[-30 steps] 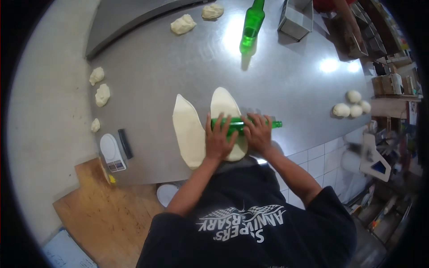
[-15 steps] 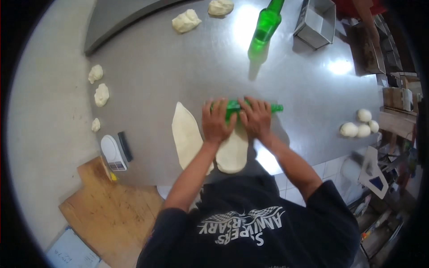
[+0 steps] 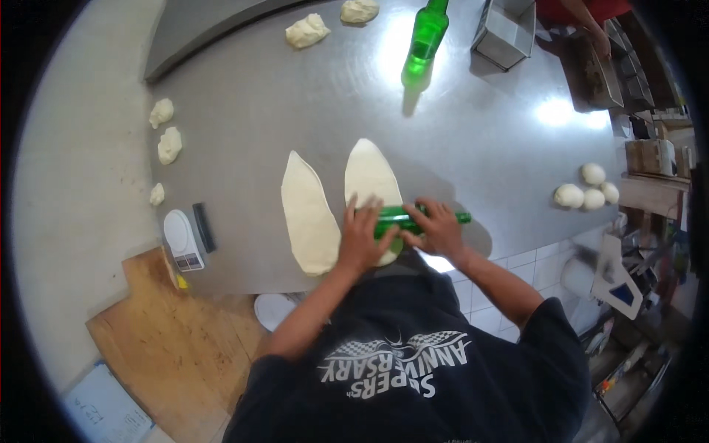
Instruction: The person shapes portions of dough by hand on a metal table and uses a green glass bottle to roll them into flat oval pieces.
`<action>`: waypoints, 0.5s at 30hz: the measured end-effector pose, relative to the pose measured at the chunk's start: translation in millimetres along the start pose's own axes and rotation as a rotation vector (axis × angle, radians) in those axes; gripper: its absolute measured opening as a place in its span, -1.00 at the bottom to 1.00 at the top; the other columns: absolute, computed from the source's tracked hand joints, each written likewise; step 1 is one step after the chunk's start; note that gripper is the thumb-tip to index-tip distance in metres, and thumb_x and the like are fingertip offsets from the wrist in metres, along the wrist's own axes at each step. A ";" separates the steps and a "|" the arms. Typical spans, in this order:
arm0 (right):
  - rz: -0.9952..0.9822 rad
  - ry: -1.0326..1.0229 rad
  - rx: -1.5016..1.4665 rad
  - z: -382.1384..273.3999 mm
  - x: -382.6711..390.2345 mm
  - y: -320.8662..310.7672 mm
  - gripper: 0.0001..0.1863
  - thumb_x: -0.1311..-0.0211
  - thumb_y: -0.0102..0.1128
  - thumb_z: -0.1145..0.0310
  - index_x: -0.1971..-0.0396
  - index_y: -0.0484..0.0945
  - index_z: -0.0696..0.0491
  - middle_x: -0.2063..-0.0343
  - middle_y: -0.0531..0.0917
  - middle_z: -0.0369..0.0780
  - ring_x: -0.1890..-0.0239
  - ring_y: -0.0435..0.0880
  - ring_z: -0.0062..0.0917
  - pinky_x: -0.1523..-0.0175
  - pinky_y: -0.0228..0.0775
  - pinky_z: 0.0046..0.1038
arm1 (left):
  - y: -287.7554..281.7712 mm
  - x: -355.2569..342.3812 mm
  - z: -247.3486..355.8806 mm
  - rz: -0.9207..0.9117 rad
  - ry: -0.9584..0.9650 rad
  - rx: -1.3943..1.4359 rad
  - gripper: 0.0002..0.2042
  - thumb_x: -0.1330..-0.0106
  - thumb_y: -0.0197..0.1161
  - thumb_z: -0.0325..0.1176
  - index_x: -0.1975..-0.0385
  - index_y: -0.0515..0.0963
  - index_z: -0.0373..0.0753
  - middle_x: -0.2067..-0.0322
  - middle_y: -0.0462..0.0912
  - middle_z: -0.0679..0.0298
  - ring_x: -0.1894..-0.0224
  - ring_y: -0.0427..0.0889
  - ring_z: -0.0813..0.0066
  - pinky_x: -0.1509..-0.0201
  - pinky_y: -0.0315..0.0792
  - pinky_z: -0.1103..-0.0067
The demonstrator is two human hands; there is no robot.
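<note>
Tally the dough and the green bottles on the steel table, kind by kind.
Flattened dough ovals: 2
Rough dough lumps: 5
Smooth dough balls: 3
Green bottles: 2, one upright, one under both hands
Total: 12
</note>
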State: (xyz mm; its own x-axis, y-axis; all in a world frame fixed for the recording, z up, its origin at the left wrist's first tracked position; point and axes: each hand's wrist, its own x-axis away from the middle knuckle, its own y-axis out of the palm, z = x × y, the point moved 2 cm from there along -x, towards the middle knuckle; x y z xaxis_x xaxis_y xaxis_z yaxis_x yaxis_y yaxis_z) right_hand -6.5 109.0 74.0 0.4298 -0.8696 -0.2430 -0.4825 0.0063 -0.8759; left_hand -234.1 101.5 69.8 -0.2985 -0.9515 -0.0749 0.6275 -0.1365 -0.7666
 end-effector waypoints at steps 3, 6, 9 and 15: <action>-0.416 0.227 -0.243 -21.9 46.4 -13.9 -0.15 -0.16 0.53 -0.19 -0.42 0.47 -0.19 -0.12 0.64 -0.11 0.00 0.75 -0.07 -0.04 0.62 -0.07 | -12.0 62.8 31.8 -0.052 -0.007 0.129 -0.43 -0.26 0.57 -0.24 -0.29 0.62 -0.17 -0.28 0.55 0.04 -0.43 0.43 -0.22 -0.64 0.21 -0.05; -0.617 0.227 -0.269 -34.7 55.0 -25.8 -0.08 -0.09 0.59 -0.11 -0.46 0.40 -0.21 -0.15 0.63 -0.12 -0.02 0.77 -0.04 -0.02 0.66 -0.07 | -19.7 93.6 32.7 -0.058 0.023 0.201 -0.44 -0.17 0.62 -0.37 -0.23 0.67 -0.11 -0.26 0.56 0.11 -0.44 0.42 -0.19 -0.61 0.27 -0.02; -0.641 0.113 -0.212 -32.6 28.2 -39.4 -0.08 -0.08 0.60 -0.06 -0.45 0.40 -0.20 -0.19 0.61 -0.14 -0.04 0.78 -0.04 -0.02 0.67 -0.08 | -31.7 93.3 30.1 -0.006 -0.008 0.218 -0.47 -0.16 0.62 -0.43 -0.19 0.70 -0.08 -0.26 0.56 0.13 -0.48 0.40 -0.19 -0.61 0.29 -0.01; -0.119 -0.136 0.034 -10.6 -76.4 -1.2 -0.26 -0.31 0.43 -0.09 -0.44 0.46 -0.19 -0.28 0.63 -0.18 -0.14 0.74 -0.20 -0.40 0.40 -0.09 | -46.3 16.8 -4.7 0.146 -0.048 -0.111 -0.26 -0.28 0.56 -0.20 -0.46 0.47 -0.25 -0.47 0.36 -0.05 -0.61 0.14 -0.34 -0.64 0.19 -0.03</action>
State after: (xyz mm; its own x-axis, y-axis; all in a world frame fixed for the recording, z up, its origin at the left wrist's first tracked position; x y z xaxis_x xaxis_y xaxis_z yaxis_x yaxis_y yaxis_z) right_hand -46.8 170.2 98.1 0.5824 -0.7906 -0.1893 -0.3971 -0.0735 -0.9148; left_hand -271.5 93.1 101.0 -0.1732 -0.9715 -0.1621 0.5777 0.0331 -0.8156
